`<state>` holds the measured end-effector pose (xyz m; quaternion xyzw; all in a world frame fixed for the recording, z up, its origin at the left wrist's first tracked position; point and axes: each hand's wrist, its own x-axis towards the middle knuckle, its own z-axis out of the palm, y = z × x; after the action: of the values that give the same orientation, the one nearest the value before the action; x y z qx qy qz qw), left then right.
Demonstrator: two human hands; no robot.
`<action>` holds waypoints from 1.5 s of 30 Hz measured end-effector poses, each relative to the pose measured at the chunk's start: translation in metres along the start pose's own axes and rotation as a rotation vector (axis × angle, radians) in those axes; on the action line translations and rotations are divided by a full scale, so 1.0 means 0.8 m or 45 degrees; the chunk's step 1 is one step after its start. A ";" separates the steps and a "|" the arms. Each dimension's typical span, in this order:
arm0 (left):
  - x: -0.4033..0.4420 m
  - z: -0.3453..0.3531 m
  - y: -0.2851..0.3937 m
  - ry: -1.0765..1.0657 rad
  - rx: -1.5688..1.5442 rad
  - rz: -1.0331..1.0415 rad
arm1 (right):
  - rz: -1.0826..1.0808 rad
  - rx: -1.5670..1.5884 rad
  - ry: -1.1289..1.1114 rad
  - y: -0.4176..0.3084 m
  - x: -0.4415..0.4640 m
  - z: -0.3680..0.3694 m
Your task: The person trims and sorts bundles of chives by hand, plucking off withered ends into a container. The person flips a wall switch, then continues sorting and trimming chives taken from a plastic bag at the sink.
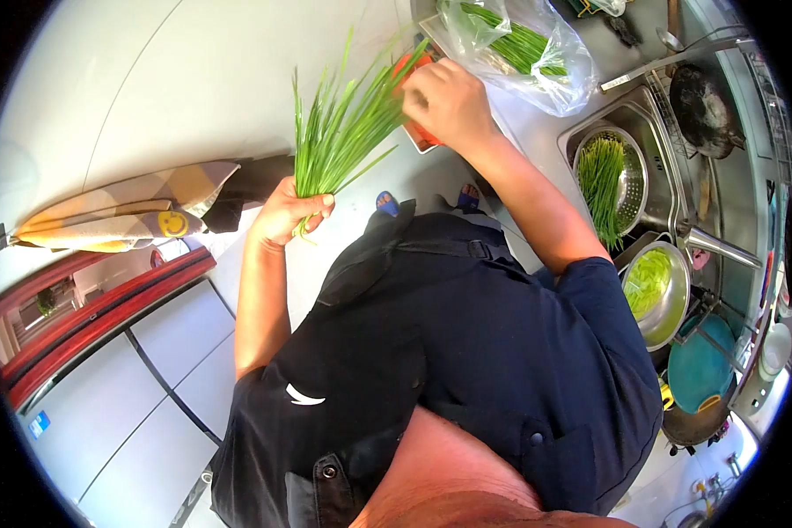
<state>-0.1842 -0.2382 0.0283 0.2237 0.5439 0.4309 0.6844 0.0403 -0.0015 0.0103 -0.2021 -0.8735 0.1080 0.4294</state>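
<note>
My left hand is closed around the lower end of a bunch of garlic chives, whose long green leaves fan upward. At the right edge of the fan is my right hand. Its fingers are curled in against the leaf tips, and what lies between them is hidden. Partly behind that hand shows an orange-red thing with a pale edge. More chives lie in a clear plastic bag on the counter beyond my right hand.
To the right, a steel colander of chives sits in the sink. Nearer is a metal bowl with pale green pieces. A teal basin stands beyond it. At left hangs a checked cloth above white cabinets.
</note>
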 end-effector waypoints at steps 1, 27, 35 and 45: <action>-0.003 -0.001 -0.002 -0.004 -0.003 -0.002 | 0.117 0.032 0.047 0.008 -0.003 0.003; -0.077 -0.026 -0.021 0.389 0.380 0.099 | 1.018 0.044 -0.376 0.138 -0.151 0.138; -0.018 0.000 -0.025 0.676 0.993 0.685 | 1.536 1.168 -0.335 0.036 -0.072 0.016; 0.008 0.012 0.001 0.935 1.776 1.156 | 1.283 1.328 -0.093 0.019 -0.051 -0.055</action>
<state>-0.1754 -0.2309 0.0284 0.6286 0.7247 0.2763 -0.0583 0.1019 -0.0059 0.0029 -0.3452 -0.5230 0.7019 0.3385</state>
